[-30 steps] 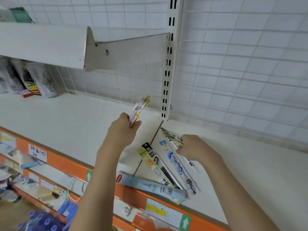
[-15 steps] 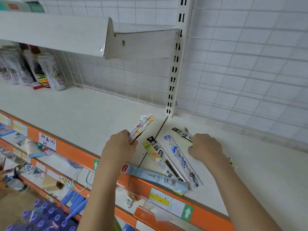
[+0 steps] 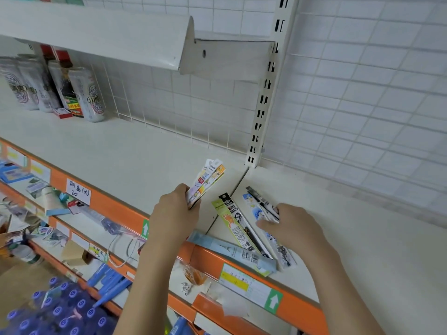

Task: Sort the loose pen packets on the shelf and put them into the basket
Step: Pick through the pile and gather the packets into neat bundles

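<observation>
While several pen packets [image 3: 244,228] lie fanned loose on the white shelf [image 3: 121,153] near its orange front edge [image 3: 116,206], the left hand [image 3: 174,213] grips a small stack of packets [image 3: 205,182] upright, fingers curled round it. Just beside, the right hand [image 3: 290,226] pinches a dark packet [image 3: 263,204] off the pile. Cans [image 3: 92,95] stand far left.

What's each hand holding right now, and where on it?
The left hand grips a bundle of pen packets by its lower end. The right hand pinches a black-and-white packet near its middle, low over the shelf.
</observation>
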